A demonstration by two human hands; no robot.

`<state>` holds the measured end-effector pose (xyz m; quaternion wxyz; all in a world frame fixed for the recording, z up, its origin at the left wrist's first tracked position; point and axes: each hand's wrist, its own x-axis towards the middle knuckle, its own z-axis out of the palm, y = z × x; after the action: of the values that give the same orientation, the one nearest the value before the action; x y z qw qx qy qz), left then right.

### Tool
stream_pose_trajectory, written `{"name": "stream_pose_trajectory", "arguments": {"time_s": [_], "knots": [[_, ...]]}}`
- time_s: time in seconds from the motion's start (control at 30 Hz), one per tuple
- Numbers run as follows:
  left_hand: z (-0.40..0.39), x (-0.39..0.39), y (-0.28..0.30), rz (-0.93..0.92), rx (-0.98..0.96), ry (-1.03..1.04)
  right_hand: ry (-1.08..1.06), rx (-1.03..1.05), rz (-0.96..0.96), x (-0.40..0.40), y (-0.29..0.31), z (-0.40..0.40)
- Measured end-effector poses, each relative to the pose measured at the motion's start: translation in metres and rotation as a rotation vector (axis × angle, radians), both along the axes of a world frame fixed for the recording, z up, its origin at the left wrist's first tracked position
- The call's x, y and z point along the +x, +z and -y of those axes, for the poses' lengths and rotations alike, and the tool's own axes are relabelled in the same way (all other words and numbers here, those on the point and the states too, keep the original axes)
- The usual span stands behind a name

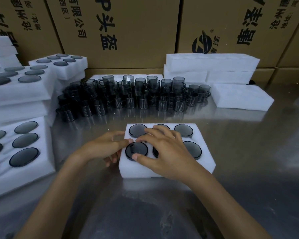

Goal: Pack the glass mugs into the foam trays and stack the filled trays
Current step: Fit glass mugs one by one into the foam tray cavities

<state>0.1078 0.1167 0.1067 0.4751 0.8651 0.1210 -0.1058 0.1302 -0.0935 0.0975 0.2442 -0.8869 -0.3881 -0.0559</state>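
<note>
Smoky mugs [136,151] fill white foam tray [166,167], right hand [164,150] spread flat, left hand [104,147] gripping its edge.

Packing warehouse: stacked printed cartons [121,31], foam trays [209,62], steel table [248,152]
</note>
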Motion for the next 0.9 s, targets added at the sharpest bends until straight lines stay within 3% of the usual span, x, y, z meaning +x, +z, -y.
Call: {"name": "stream_pose_trajectory", "arguments": {"time_s": [0.2,0.3,0.37,0.4,0.5,0.67,0.8,0.9], "knots": [[0.004,-0.004,0.0,-0.092,0.078,0.047,0.005,0.118,-0.025,-0.001,0.0,0.006],[0.004,-0.003,-0.005,-0.036,0.079,0.065,-0.337,0.273,0.041,0.012,0.004,0.034],[0.006,-0.003,-0.007,0.016,0.051,0.072,-0.629,0.068,0.018,0.026,0.004,0.062],[0.008,-0.001,-0.01,0.042,0.039,0.074,-0.699,-0.001,-0.112,0.033,0.003,0.073],[0.014,0.002,-0.016,0.11,0.02,0.106,-0.614,0.232,-0.534,0.038,0.002,0.084],[0.018,0.003,-0.019,0.268,-0.246,0.191,-0.382,0.719,-0.788,0.039,0.002,0.081],[0.019,0.008,-0.019,0.336,-0.765,0.304,-0.378,0.944,-0.976,0.032,0.015,0.073],[0.022,0.004,-0.033,0.414,-0.582,0.369,-0.336,1.026,-1.065,0.022,0.025,0.051]]}}
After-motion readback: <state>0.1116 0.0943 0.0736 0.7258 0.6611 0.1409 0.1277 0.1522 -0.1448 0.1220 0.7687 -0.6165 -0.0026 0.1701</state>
